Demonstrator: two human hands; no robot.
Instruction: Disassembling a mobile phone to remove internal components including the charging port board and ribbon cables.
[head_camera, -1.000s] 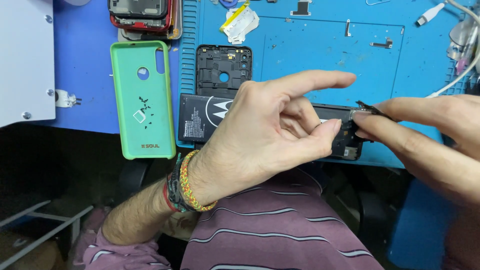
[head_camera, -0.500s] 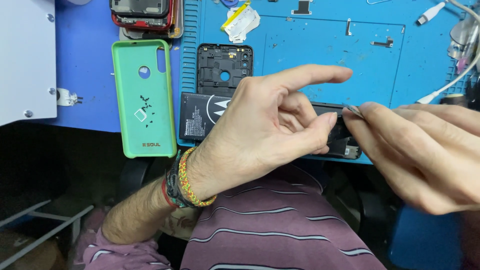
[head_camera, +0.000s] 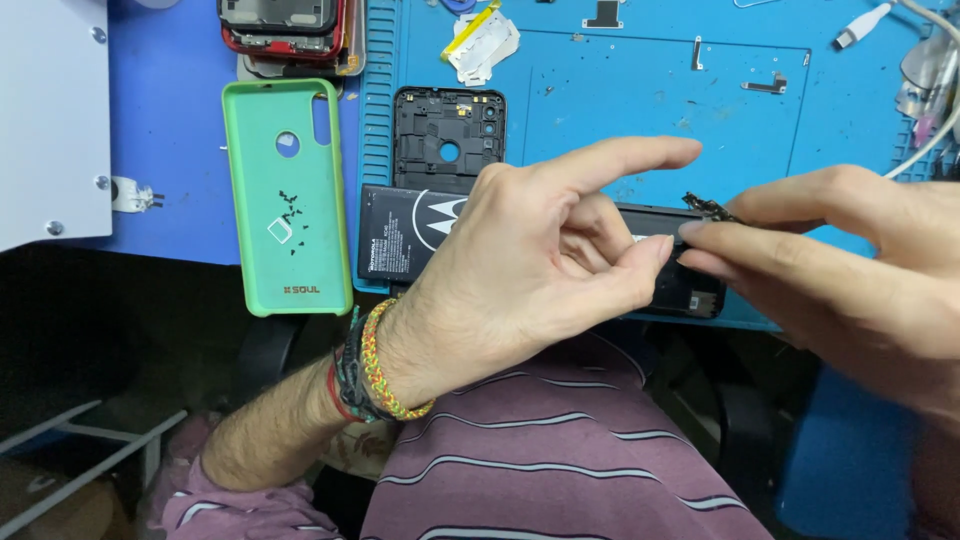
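My right hand (head_camera: 850, 270) pinches a small dark part (head_camera: 712, 208) between thumb and forefinger, and this part hangs just over the right end of the black phone body (head_camera: 680, 285). My left hand (head_camera: 545, 265) has its thumb and bent fingers nearly closed, almost touching the right fingertips, with the index finger stretched out straight; I cannot tell if it really grips something, because the hand covers the middle of the phone body.

I take the blue work mat (head_camera: 640, 110) as the landmark. The phone body lies at its near edge. The green phone case (head_camera: 288, 195) lies just left of the mat, on the darker blue table. The black battery (head_camera: 405, 235) lies on the mat's near left corner, partly under my left hand. The black back frame (head_camera: 448, 135) sits on the mat just behind the battery. A white cable plug (head_camera: 860, 27) rests at the mat's far right corner. Braided bracelets (head_camera: 375, 365) are on my left wrist.
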